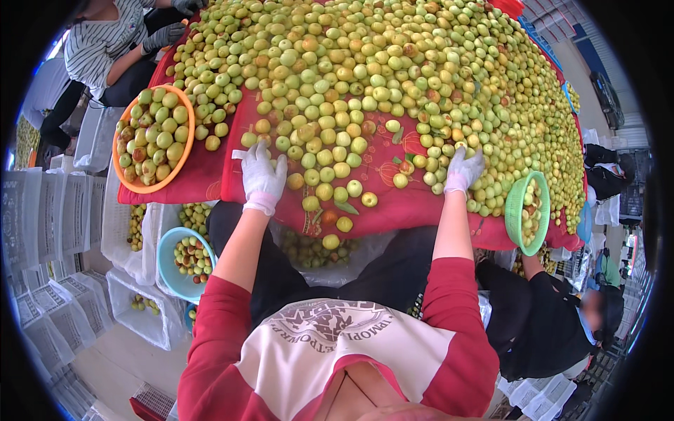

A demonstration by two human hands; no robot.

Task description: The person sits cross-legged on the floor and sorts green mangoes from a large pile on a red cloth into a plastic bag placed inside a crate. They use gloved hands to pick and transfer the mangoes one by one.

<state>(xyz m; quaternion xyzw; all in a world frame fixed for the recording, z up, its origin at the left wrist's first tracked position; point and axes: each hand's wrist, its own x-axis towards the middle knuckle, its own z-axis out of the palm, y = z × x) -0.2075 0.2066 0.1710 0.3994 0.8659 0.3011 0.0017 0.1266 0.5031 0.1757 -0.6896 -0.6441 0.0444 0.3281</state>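
Note:
Yellow-green jujubes (337, 73), some with brown patches, cover most of a red patterned cloth (376, 216). My left hand (261, 176), in a white glove, rests over the cloth at the left edge of a loose group of jujubes. Its thumb stands apart from the fingers, and I see no fruit gripped in it. White-gloved too, my right hand (464, 169) spreads its fingers against the jujubes at the right. Between the hands lie scattered jujubes and a green leaf (346, 207). A single jujube (330, 241) is at the cloth's front edge.
An orange basket (192, 129) of jujubes stands left; a green basket (509, 210) tilts at the right edge. Below left are a light-blue basin (164, 263) and a lined crate (118, 310). Co-workers sit left (105, 47) and right (553, 321). Jujubes lie in plastic (363, 266) between my legs.

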